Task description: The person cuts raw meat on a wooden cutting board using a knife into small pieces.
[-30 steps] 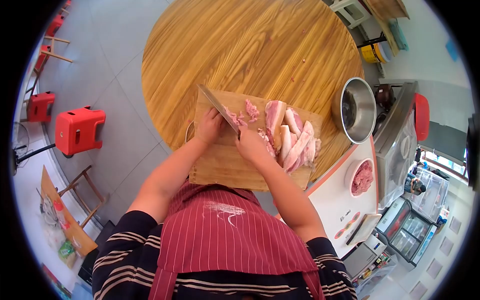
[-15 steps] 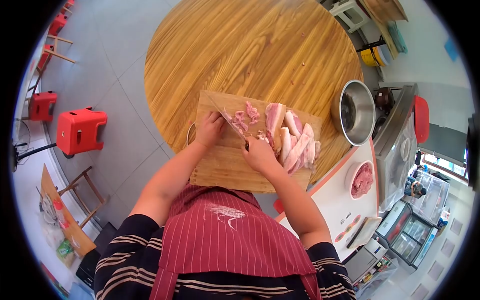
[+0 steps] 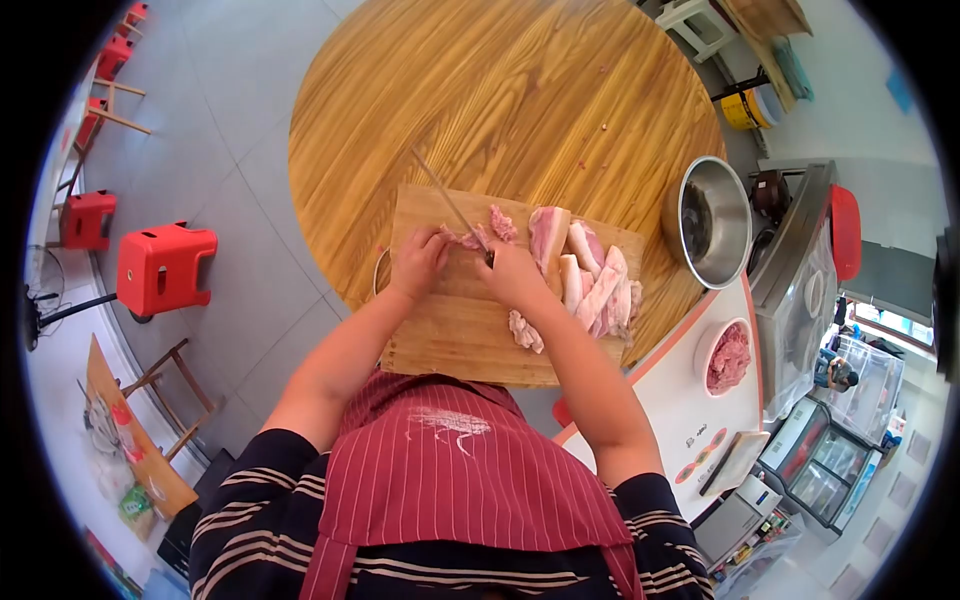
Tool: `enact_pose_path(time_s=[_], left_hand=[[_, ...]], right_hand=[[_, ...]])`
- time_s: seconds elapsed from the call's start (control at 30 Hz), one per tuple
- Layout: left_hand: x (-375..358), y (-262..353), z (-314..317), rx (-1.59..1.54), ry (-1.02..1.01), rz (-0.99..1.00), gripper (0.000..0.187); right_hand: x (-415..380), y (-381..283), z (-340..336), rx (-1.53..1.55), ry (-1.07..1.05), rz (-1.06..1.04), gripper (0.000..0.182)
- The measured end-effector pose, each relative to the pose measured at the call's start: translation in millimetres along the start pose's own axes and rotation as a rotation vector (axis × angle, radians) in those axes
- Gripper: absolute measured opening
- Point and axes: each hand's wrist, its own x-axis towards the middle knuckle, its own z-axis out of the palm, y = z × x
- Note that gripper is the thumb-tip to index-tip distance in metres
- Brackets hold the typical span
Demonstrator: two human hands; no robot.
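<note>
Both hands sit on the cutting board (image 3: 450, 340): right hand (image 3: 515, 275) clasps the knife (image 3: 452, 205), blade slanting over the meat scrap (image 3: 465, 238) pinned by the left hand (image 3: 420, 255).

We find no text, label, brand or number that can be read. The white counter (image 3: 690, 420) beside the table bears small red and dark round marks near its edge, too small to make out. The packet (image 3: 132, 503) on the floor at lower left shows green printing, but it is blurred beyond reading.
</note>
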Motion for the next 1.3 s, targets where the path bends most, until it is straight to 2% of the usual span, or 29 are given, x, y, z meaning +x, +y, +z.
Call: enact_pose_path(time_s=[0.07,0.13,0.2,0.27,0.3,0.37,0.43,0.5,0.63,0.73,0.77,0.83,0.87,0.93,1.03,1.17,1.23,1.3], left_hand=[[3.0,5.0,-6.6,-0.02,0.008,-0.001,0.023],[6.9,9.0,-12.5,0.032,-0.027,0.06,0.022],[2.0,2.5,-5.8,0.008,-0.048,0.007,0.022],[-2.2,-4.9,-2.1,-0.002,-0.064,-0.024,0.022],[-2.4,-6.8,0.2,0.003,-0.079,0.015,0.022],[-2.4,-3.3,-4.1,0.011,-0.095,0.063,0.023],[-3.1,3.2,-6.6,-0.077,-0.007,0.039,0.02],[-5.4,2.0,-12.7,-0.066,-0.05,0.022,0.02],[-2.3,-5.2,-19.8,-0.005,-0.151,0.042,0.02],[2.2,-3.2,-22.5,0.072,-0.151,0.11,0.02],[2.4,-2.7,-21.1,0.068,-0.154,0.105,0.02],[1.5,-2.0,-19.5,0.062,-0.159,0.023,0.022],[-1.9,-1.4,-18.2,0.063,-0.165,0.028,0.022],[-3.8,-4.7,-13.1,0.091,-0.159,0.069,0.022],[-5.3,-4.0,-9.5,0.045,-0.058,0.085,0.022],[-8.2,-2.7,-10.2,0.018,-0.025,0.051,0.021],[-6.6,-1.2,-13.8,0.039,-0.071,0.034,0.021],[-4.4,-0.3,-15.3,0.051,-0.069,0.044,0.021]], right_hand=[[-23.0,3.6,6.0,-0.174,-0.114,0.027,0.03],[-25.6,3.8,17.5,-0.2,-0.11,0.065,0.03],[-19.1,9.4,37.2,-0.219,-0.11,0.108,0.03],[12.3,13.9,54.2,-0.211,0.077,-0.069,0.028],[30.1,10.0,47.7,-0.205,0.085,-0.08,0.028],[51.7,1.4,27.9,-0.088,-0.126,-0.078,0.028],[41.8,1.6,16.6,-0.058,-0.069,-0.057,0.03],[25.8,12.5,15.6,-0.02,0.047,-0.084,0.032],[-29.9,7.1,9.1,-0.161,-0.031,-0.079,0.032],[-41.8,-6.0,12.5,-0.302,-0.118,0.116,0.029],[-33.3,-3.3,21.6,-0.303,-0.124,0.12,0.029],[-4.3,11.4,46.5,-0.191,-0.059,0.002,0.029],[8.5,11.8,54.8,-0.185,-0.056,0.005,0.029],[38.4,3.3,57.1,-0.161,0.009,-0.143,0.028],[49.9,-4.5,34.9,-0.113,-0.071,-0.069,0.028],[4.0,2.5,21.1,-0.138,0.045,-0.157,0.029],[-25.3,2.0,14.9,-0.208,-0.07,-0.054,0.027],[-34.4,6.9,24.4,-0.221,-0.068,0.003,0.027]])
